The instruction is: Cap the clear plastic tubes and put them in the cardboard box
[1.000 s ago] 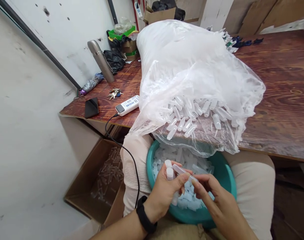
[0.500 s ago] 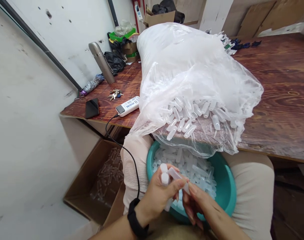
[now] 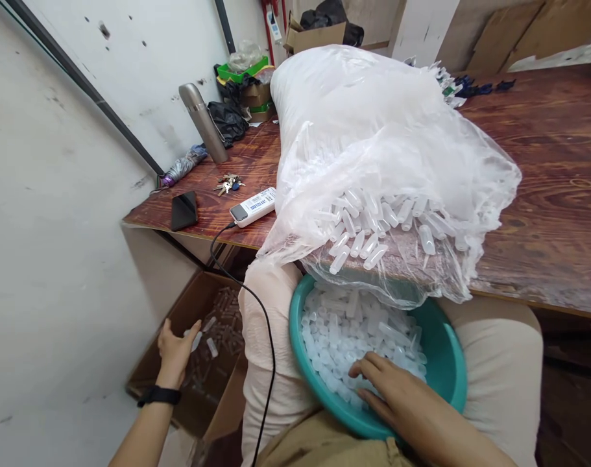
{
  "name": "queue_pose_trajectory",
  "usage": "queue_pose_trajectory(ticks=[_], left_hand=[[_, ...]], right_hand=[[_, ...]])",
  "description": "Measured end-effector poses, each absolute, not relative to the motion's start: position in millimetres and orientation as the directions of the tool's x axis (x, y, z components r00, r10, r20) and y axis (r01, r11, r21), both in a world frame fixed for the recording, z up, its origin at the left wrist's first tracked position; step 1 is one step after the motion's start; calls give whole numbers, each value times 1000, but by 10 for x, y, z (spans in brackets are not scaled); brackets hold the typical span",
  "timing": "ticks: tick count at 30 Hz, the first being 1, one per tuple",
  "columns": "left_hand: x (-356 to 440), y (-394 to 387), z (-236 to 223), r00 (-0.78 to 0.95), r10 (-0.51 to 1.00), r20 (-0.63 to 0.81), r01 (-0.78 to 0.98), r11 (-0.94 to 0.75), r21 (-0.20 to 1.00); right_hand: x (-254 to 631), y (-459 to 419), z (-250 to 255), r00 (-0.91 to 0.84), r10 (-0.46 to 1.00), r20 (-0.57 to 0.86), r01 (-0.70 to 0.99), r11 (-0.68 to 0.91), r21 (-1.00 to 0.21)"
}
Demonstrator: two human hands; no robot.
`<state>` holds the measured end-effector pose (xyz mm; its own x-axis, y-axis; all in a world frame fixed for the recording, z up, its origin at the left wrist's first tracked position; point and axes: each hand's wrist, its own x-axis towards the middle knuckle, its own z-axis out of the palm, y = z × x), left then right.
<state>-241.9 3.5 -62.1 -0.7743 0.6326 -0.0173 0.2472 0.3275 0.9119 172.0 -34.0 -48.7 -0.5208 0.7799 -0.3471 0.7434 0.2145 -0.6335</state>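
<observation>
My left hand point(image 3: 176, 347) is over the cardboard box point(image 3: 144, 363) at the lower left, its fingers spread. Several small translucent plastic tubes point(image 3: 212, 347) are loose just beside and below its fingers, apparently falling into the box, where many more lie. Over the teal basin point(image 3: 451, 363) on my lap, my right hand point(image 3: 380, 383) has its fingers apart and slightly bent. Its fingertips are close above the heap of whitish plastic tubes point(image 3: 331, 337) filling the basin; whether they touch is unclear. Nothing shows between those fingers.
A large white plastic bag point(image 3: 368, 117) rests on the wooden table point(image 3: 558, 194), with tubes spilling from its mouth above the basin. A black cable point(image 3: 268, 324) hangs from a white device point(image 3: 253, 206) across my leg. A phone point(image 3: 183, 211), keys point(image 3: 228, 184) and a flask point(image 3: 204, 123) stand left.
My left hand has gone from above the basin to the box at the left and opened, letting go of tubes. My right hand has let go of its tube and lowered over the basin.
</observation>
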Motion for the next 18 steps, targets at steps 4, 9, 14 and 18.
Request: queue_pose_trajectory(ticks=[4, 9, 14, 18], left_hand=[[-1848, 74, -283, -489, 867, 99, 484, 175, 858], [-798, 278, 33, 698, 712, 70, 516, -569, 640], [-280, 641, -271, 857, 489, -162, 513, -784, 349], [-223, 701, -387, 829, 535, -160, 555, -755, 350]], right_hand=[[1645, -284, -435, -565, 721, -400, 735, 219, -642], [1531, -188, -362, -591, 680, -433, 723, 209, -658], [1545, -158, -305, -573, 667, -476, 740, 170, -651], [1693, -157, -419, -575, 712, -403, 681, 143, -718]])
